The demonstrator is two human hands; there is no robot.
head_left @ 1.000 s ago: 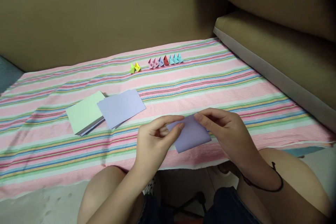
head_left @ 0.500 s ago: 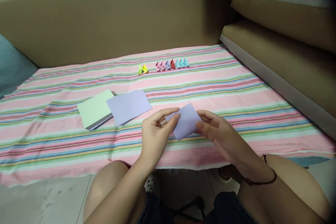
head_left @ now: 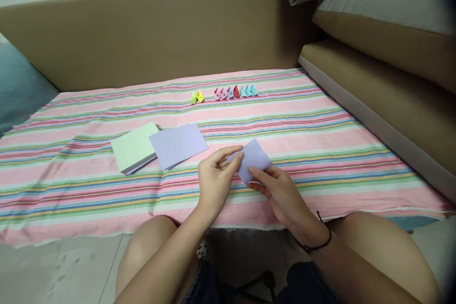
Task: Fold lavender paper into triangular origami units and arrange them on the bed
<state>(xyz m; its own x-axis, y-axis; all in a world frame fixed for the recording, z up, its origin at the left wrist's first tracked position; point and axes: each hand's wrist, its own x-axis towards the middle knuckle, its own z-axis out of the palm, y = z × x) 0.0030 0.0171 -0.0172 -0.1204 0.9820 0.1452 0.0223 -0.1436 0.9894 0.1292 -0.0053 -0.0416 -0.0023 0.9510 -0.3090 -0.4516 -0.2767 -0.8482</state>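
Note:
A small purple sheet of paper is held up between both hands over the front part of the striped cloth. My left hand pinches its left corner between thumb and fingers. Along the lower right edge, my right hand grips the sheet with the thumb on top and fingers beneath. Left of my hands lie several purple sheets, overlapping a stack of paper with a pale green sheet on top.
Small folded paper pieces stand in a row farther back: yellow ones, pink ones, a purple, a red and light blue ones. A striped cloth covers the seat. Cushions are piled at the right.
My right hand has shifted from the sheet's right corner down and left to its lower edge. My left hand keeps its pinch. The view has tilted slightly.

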